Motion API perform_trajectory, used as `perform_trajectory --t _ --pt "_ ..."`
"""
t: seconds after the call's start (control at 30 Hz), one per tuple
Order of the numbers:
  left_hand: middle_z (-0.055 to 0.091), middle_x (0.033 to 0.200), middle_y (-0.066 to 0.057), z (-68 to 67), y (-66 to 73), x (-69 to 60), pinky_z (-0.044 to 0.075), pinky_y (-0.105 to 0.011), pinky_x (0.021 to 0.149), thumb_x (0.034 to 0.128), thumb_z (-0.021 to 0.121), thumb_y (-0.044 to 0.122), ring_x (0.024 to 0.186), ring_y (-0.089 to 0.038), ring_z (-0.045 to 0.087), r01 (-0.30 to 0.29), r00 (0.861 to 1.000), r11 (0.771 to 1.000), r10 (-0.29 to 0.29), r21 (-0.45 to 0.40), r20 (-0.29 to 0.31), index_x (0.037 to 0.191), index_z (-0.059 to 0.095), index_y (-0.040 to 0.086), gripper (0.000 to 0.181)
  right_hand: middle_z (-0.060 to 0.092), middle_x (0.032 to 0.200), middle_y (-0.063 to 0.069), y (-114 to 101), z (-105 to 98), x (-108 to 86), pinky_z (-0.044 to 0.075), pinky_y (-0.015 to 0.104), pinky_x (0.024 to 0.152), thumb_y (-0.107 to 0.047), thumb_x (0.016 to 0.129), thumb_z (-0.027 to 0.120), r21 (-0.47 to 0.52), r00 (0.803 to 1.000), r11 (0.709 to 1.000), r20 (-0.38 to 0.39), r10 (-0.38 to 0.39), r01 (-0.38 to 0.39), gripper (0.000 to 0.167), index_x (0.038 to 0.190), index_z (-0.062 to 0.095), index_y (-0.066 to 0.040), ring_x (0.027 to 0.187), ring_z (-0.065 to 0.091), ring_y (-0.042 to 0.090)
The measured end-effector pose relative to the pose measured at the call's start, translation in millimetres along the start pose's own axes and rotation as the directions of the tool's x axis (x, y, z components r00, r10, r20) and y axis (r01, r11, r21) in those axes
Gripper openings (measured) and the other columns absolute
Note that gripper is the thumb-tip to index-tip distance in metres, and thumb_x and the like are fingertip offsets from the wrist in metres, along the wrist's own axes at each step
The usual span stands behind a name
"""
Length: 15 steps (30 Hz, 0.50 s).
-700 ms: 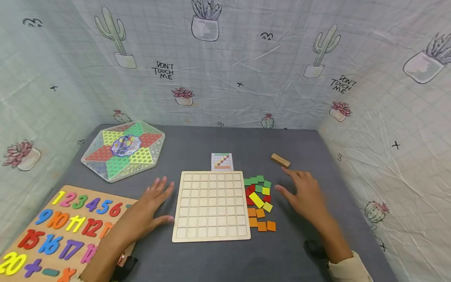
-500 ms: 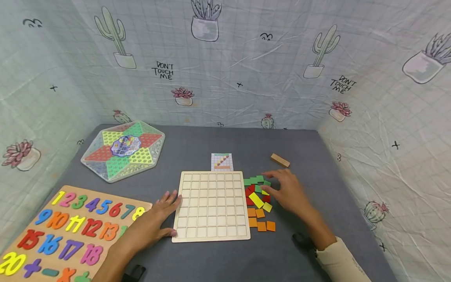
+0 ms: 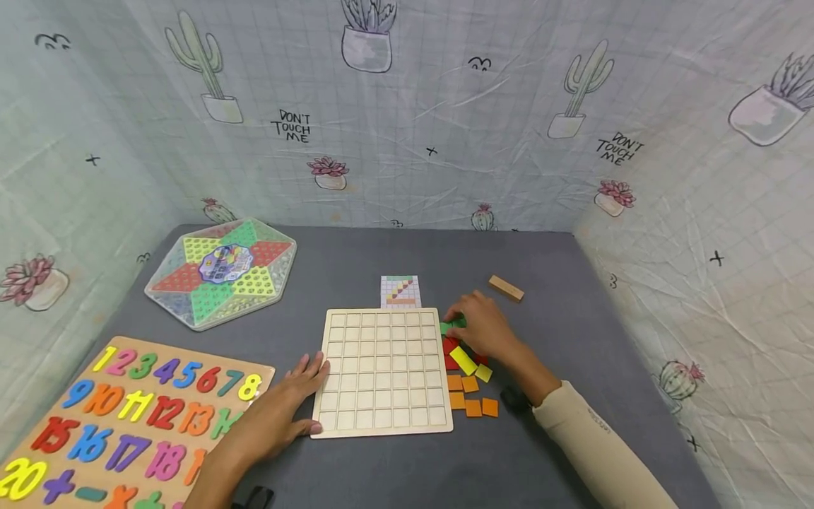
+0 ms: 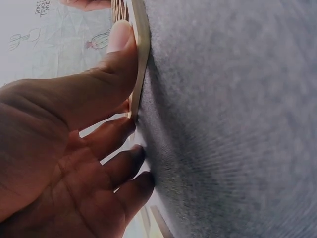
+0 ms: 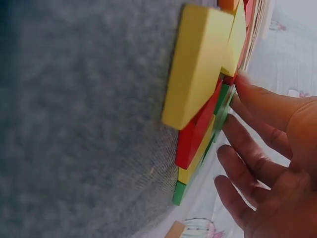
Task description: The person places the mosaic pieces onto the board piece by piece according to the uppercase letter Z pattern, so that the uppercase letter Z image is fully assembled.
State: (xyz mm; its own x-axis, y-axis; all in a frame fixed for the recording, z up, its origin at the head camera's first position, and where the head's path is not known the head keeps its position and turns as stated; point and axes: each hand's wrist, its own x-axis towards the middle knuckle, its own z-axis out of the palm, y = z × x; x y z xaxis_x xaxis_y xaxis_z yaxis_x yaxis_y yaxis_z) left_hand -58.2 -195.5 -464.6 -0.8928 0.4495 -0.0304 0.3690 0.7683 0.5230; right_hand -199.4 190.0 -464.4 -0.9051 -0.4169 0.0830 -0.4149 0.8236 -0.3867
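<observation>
So, your gray table (image 3: 356, 474) fills most of the lower view, number board (image 3: 149, 384) at its left, hexagonal star game (image 3: 222, 274) behind that. Your grid board (image 3: 383, 372) sits mid-table. Your left hand (image 3: 280, 410) rests on its left edge, fingers loosely spread, thumb at the near corner. Your right hand (image 3: 486, 325) is over the green tiles (image 3: 446, 329) by the far right corner, fingers bent down; can't tell if you're pinching one. Just past the grid board there's a patterned card (image 3: 400, 291), plus a wood block (image 3: 506, 288) off right. Red, yellow and orange tiles (image 3: 463, 361) lie by the right edge.
</observation>
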Motion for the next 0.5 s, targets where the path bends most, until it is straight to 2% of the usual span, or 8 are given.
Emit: perform_trajectory --t 0.13,0.3,0.5 --pt "0.032 0.172 -0.018 1.3 0.1 0.0 0.031 -0.061 0.124 0.0826 0.088 0.023 0.159 -0.044 0.03 0.005 1.0 1.0 -0.005 -0.006 -0.001 0.162 0.042 0.003 0.094 0.073 0.101 0.003 1.2 0.5 3.9 0.049 0.045 0.088 -0.022 0.087 0.089 0.022 1.0 1.0 0.008 0.012 -0.013 0.015 0.097 0.08 -0.016 0.095 0.054 0.022" --pt "0.034 0.171 -0.018 2.4 0.8 1.2 0.033 -0.061 0.124 0.0816 0.089 0.024 0.159 -0.044 0.031 -0.002 1.0 1.0 0.002 0.008 -0.012 0.161 0.043 0.002 0.095 0.069 0.088 -0.001 0.6 -3.6 3.9 0.045 0.036 0.077 -0.02 0.087 0.089 0.064 0.999 0.997 -0.006 0.035 -0.035 0.015 0.088 0.074 -0.017 0.085 0.049 0.018" --pt "0.035 0.171 -0.017 2.0 1.3 1.4 0.033 -0.062 0.124 0.0809 0.09 0.024 0.159 -0.044 0.031 0.013 1.0 1.0 -0.013 0.008 -0.006 0.161 0.044 0.003 0.094 0.067 0.082 -0.004 -11.6 -9.9 6.3 0.044 0.032 0.073 -0.018 0.089 0.087 0.139 0.998 0.99 -0.054 0.03 -0.022 0.015 0.087 0.073 -0.019 0.081 0.051 0.016"
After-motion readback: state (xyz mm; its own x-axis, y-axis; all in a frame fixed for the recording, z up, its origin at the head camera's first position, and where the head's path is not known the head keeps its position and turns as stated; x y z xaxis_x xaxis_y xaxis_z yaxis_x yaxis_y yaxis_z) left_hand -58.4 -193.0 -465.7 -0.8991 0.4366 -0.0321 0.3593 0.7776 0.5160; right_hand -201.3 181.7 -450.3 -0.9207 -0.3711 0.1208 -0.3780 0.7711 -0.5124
